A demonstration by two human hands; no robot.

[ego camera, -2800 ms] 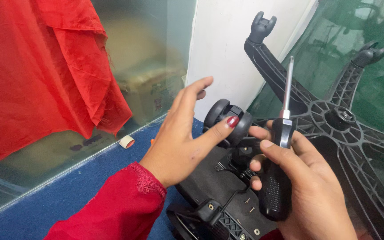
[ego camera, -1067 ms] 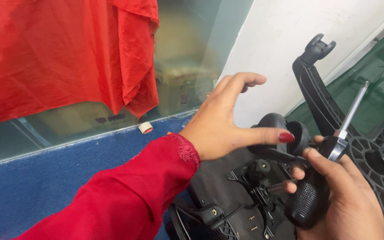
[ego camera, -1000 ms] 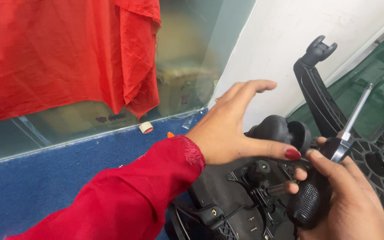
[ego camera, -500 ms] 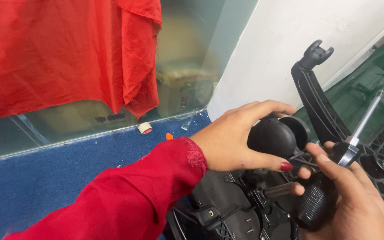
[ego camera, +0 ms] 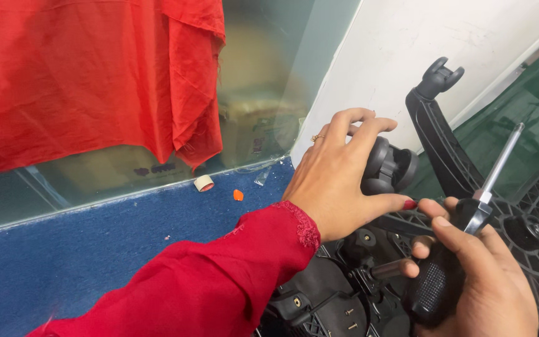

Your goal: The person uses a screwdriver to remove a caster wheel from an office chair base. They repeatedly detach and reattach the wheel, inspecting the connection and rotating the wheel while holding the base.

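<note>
My left hand [ego camera: 338, 181], in a red sleeve, is closed over a black caster wheel [ego camera: 391, 168] on one arm of an upturned black chair base [ego camera: 438, 143]. My right hand [ego camera: 475, 274] grips the black handle of a screwdriver [ego camera: 463, 237], whose metal shaft points up and to the right. Below both hands lies the black chair mechanism [ego camera: 325, 299] with screws and levers. Another arm of the base ends in a bare caster socket [ego camera: 441, 75] at the upper right.
A red cloth [ego camera: 88, 75] hangs over a glass panel [ego camera: 263, 93] on the left. Blue carpet [ego camera: 95, 231] covers the floor, with a small tape roll [ego camera: 204, 183] and an orange scrap [ego camera: 237, 195] on it. A white wall [ego camera: 407, 43] stands behind the base.
My left hand was open above the caster and has come down and closed around it. My right hand with the screwdriver has shifted slightly right.
</note>
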